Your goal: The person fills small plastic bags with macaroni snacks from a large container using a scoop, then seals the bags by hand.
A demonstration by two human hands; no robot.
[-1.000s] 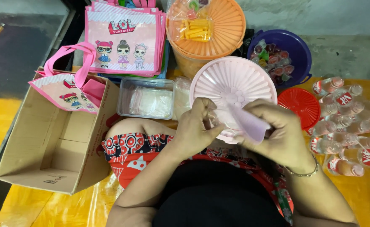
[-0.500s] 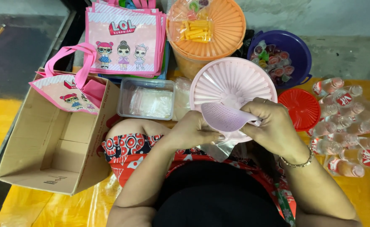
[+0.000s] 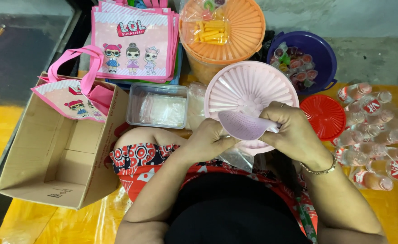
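Note:
My right hand point(image 3: 294, 131) grips a small purple perforated scoop point(image 3: 243, 125) by its right end, over the near rim of a round pink ribbed lid point(image 3: 248, 90). My left hand point(image 3: 210, 141) is closed just left of the scoop, fingers pinching a clear plastic bag point(image 3: 235, 158) that hangs under the scoop above my lap. How firmly the left fingers hold the bag is partly hidden.
A clear tub point(image 3: 157, 105) of plastic bags sits left of the lid. An open cardboard box point(image 3: 50, 153) with a pink cartoon bag point(image 3: 72, 97) stands at left. Behind are more pink bags point(image 3: 133, 43), an orange lidded tub point(image 3: 228, 31), a purple bowl point(image 3: 318, 52), a red lid point(image 3: 324, 115) and several small bottles point(image 3: 370, 131).
The scoop has turned from tilted on its side to lying flatter, bowl facing up, and shifted slightly left. Both hands stay together over the pink lid's near rim.

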